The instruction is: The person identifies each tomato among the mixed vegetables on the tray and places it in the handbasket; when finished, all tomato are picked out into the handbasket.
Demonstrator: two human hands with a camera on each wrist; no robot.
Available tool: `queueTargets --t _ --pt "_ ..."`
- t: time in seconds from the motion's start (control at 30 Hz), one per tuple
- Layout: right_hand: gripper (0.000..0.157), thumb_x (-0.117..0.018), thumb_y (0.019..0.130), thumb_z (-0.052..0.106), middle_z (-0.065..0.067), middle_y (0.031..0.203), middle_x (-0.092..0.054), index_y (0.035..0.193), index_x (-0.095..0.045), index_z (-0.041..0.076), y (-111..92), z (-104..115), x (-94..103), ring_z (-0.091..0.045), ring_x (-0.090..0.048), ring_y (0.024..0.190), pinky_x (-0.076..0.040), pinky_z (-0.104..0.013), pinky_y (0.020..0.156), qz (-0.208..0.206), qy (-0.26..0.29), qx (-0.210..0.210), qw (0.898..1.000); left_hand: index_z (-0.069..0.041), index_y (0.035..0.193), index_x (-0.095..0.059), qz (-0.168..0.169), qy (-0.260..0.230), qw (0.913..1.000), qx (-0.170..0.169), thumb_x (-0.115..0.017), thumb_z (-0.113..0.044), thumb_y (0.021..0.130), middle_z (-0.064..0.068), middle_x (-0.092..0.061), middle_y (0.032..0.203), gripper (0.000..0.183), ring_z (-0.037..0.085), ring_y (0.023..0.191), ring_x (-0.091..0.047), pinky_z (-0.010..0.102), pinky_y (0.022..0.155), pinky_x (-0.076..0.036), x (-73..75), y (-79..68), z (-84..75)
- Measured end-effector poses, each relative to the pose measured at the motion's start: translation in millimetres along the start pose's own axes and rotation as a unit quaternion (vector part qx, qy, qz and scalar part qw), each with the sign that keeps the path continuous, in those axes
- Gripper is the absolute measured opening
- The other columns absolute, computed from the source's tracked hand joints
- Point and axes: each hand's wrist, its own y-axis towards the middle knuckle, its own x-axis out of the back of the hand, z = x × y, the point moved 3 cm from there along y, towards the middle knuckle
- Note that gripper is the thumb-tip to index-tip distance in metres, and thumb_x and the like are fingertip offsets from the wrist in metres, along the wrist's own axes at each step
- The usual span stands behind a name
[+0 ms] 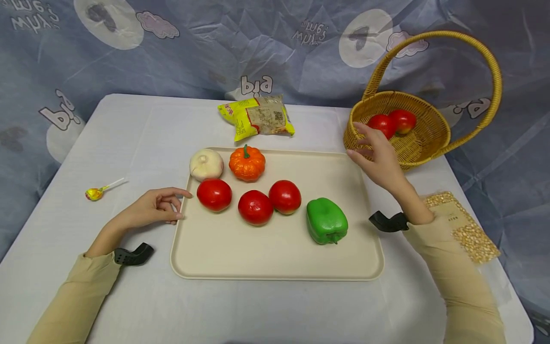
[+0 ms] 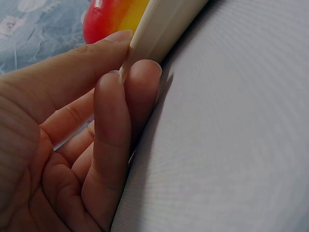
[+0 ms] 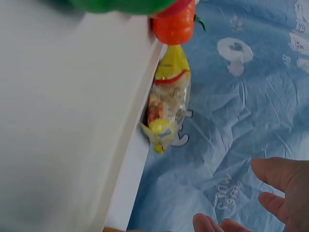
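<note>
My left hand [image 1: 152,208] is at the left edge of a beige tray [image 1: 275,260]. In the left wrist view, its fingertips [image 2: 111,87] pinch the tray's rim from both sides. On the tray lie a whitish garlic bulb [image 1: 206,165], an orange pumpkin [image 1: 247,164], a green bell pepper [image 1: 327,221] and three glossy red fruits [image 1: 255,208]. My right hand [image 1: 380,155] hovers by the near left rim of a wicker basket [image 1: 423,114], holding nothing, its fingers apart and loosely bent. Two red fruits [image 1: 382,125] sit in the basket.
A yellow snack packet [image 1: 262,117] lies behind the tray. A wrapped lollipop [image 1: 95,193] is on the left of the white table [image 1: 142,306]. A bag of yellow grains [image 1: 474,239] lies at the right, partly under my right sleeve. The basket's tall handle [image 1: 494,76] arches upward.
</note>
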Motion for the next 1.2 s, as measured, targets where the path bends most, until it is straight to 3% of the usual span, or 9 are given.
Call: queueTargets --t 0.1,0.2,0.33,0.7,0.93,1.2 --pt "0.060 -0.064 0.087 0.008 -0.020 0.126 -0.048 0.142 -0.039 0.011 -1 5 -8.6 -0.034 -0.058 0.108 -0.048 -0.008 0.084 0.015 0.000 0.018 1.000 0.011 0.126 -0.044 0.000 -0.001 1.0000 -0.002 -0.068 0.000 0.082 0.005 -0.063 0.081 0.051 0.010 0.059 -0.063 0.024 0.059 -0.055 0.0 0.0 0.4" --pt "0.060 -0.064 0.087 0.008 -0.020 0.125 -0.048 0.142 -0.039 0.010 -3 10 -18.4 -0.036 -0.057 0.108 -0.053 -0.020 0.087 0.039 0.012 0.028 0.999 0.011 0.126 -0.044 0.001 -0.002 1.0000 -0.001 -0.067 0.000 0.082 0.005 -0.063 0.081 0.050 0.010 0.059 -0.063 0.024 0.060 -0.055 -0.1 0.0 0.9" --pt "0.061 -0.064 0.088 0.011 -0.019 0.131 -0.046 0.143 -0.037 0.014 -5 15 -30.5 -0.037 -0.057 0.110 -0.051 -0.052 0.089 0.080 0.024 0.031 0.996 0.010 0.126 -0.045 -0.001 0.001 1.0000 0.001 -0.068 -0.001 0.082 0.007 -0.062 0.081 0.051 0.010 0.059 -0.063 0.024 0.060 -0.055 -0.2 -0.1 0.7" --pt "0.065 -0.066 0.087 0.017 -0.012 0.141 -0.041 0.145 -0.034 0.017 -7 35 -58.3 -0.037 -0.055 0.116 -0.054 -0.046 0.087 0.221 0.070 0.053 0.971 0.009 0.126 -0.045 -0.002 0.005 1.0000 0.005 -0.069 -0.005 0.082 0.007 -0.062 0.082 0.052 0.011 0.059 -0.063 0.024 0.060 -0.055 0.0 -0.3 -0.7" --pt "0.063 -0.065 0.088 0.017 -0.013 0.144 -0.038 0.144 -0.035 0.014 -8 40 -71.8 -0.036 -0.054 0.116 -0.054 -0.045 0.088 0.256 0.082 0.065 0.961 0.010 0.126 -0.045 0.001 0.002 1.0000 0.004 -0.070 -0.006 0.082 0.007 -0.062 0.082 0.053 0.010 0.059 -0.063 0.024 0.060 -0.055 -0.4 0.0 -0.9" --pt "0.062 -0.066 0.087 0.015 -0.017 0.135 -0.044 0.142 -0.038 0.012 -10 47 -87.5 -0.031 -0.056 0.111 -0.055 -0.041 0.086 0.297 0.088 0.067 0.949 0.010 0.126 -0.045 -0.002 -0.002 1.0000 0.003 -0.069 -0.005 0.082 0.008 -0.062 0.082 0.052 0.010 0.059 -0.063 0.025 0.059 -0.055 -0.3 -0.5 -0.9"
